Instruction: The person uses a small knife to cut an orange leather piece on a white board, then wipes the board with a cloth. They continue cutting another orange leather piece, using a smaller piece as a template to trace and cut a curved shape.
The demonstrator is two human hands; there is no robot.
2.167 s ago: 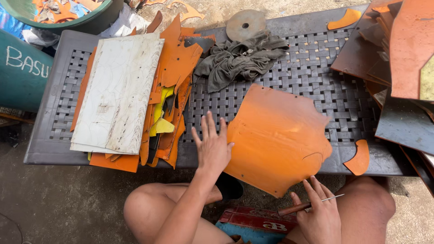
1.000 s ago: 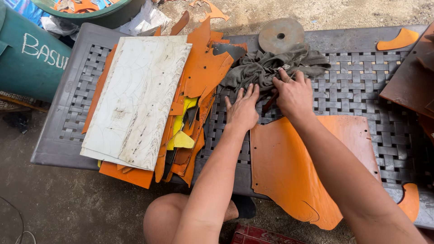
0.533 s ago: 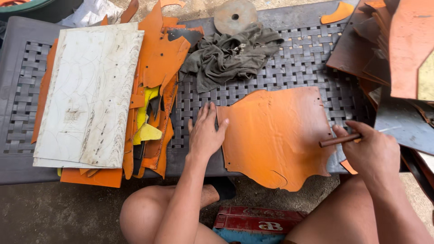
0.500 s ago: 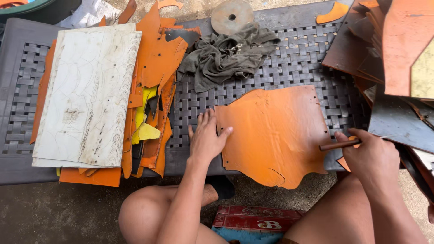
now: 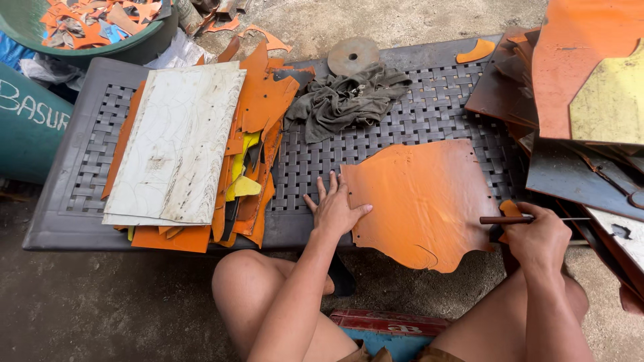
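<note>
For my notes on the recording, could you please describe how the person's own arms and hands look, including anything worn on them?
Both arms are bare up to the picture's edge: no sleeves show. The left hand and the right hand wear no gloves, and no rings, watch or bracelets are visible. No marks or bandages show on them.
</note>
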